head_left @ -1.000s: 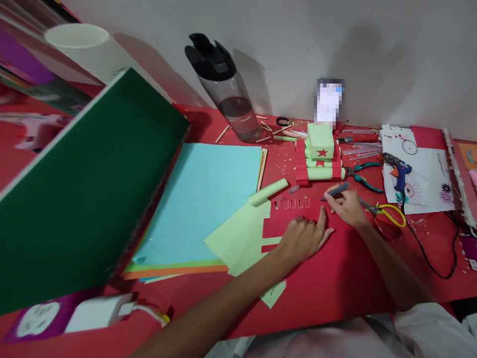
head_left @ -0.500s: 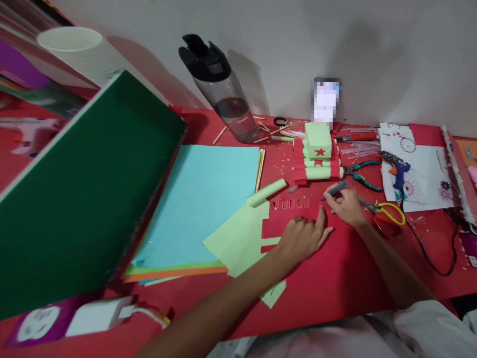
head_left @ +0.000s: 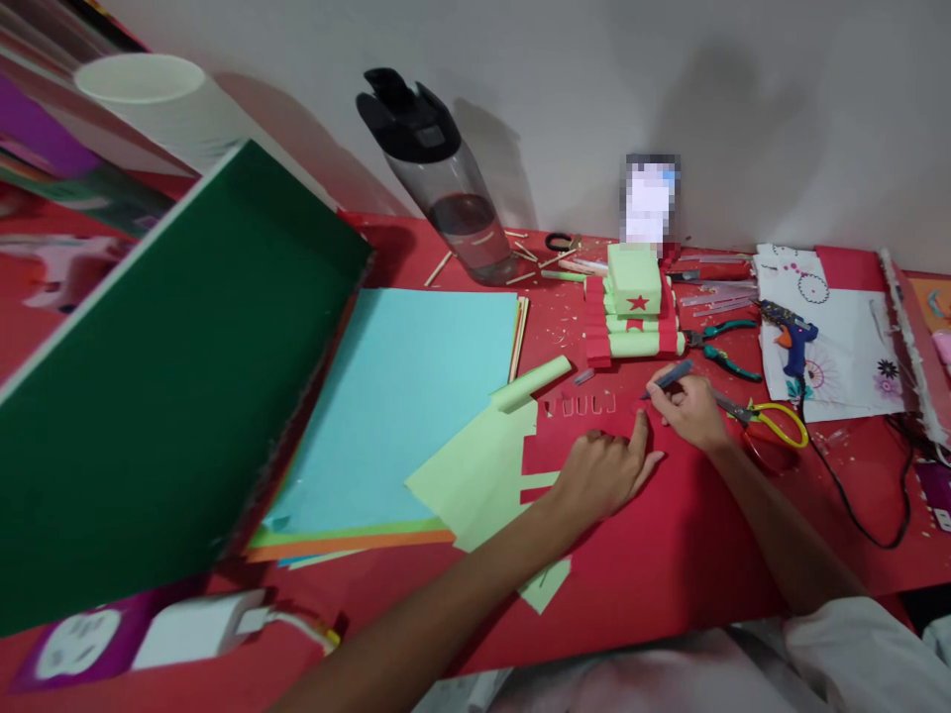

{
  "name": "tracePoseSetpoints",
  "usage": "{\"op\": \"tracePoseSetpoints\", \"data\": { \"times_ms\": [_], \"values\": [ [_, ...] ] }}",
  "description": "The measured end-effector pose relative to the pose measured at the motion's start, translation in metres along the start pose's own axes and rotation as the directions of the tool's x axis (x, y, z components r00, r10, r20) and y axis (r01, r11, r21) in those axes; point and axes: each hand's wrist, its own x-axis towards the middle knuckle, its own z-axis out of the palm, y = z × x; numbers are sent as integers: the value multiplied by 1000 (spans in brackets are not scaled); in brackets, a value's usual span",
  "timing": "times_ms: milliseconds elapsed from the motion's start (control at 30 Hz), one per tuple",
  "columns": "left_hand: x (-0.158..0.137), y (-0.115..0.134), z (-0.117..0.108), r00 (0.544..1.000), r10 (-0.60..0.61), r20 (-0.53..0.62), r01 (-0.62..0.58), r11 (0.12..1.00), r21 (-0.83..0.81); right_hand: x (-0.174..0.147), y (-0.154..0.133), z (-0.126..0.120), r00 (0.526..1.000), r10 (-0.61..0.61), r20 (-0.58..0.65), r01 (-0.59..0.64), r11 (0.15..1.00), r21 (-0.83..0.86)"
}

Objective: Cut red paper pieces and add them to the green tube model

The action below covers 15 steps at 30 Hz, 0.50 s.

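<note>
My right hand (head_left: 692, 410) is closed round a slim dark blue pen-shaped tool (head_left: 675, 374), its tip down on a red sheet (head_left: 631, 564). Beside that tip my left hand (head_left: 605, 470) lies on the sheet, index finger and thumb stretched out, the other fingers curled under. A small round mark (head_left: 640, 406) shows by the fingertip. To its left runs a row of several small U-shaped outlines (head_left: 586, 406). Partly under my left forearm lie pale green paper pieces (head_left: 468, 475). Behind my hands sits a green paper model (head_left: 634, 282) with red bands and a red star.
Teal-handled pliers (head_left: 732, 361), yellow-handled pliers (head_left: 777, 424) and a blue glue gun (head_left: 794, 337) with a black cord lie to the right. A tilted bottle (head_left: 453, 188), stacked blue paper (head_left: 416, 386) and a large green board (head_left: 170, 376) occupy the left. A phone (head_left: 650, 198) leans against the wall.
</note>
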Motion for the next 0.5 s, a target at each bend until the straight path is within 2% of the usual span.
{"op": "tracePoseSetpoints", "data": {
  "times_ms": [167,500],
  "values": [
    [0,-1,-2,999,8,31,-9,1000,22,-1,1,0,1000,16,-5,-16,1000,-13],
    [1,-2,0,1000,9,20,-10,1000,22,-1,0,-1,1000,3,-6,-3,1000,-15]
  ]
}}
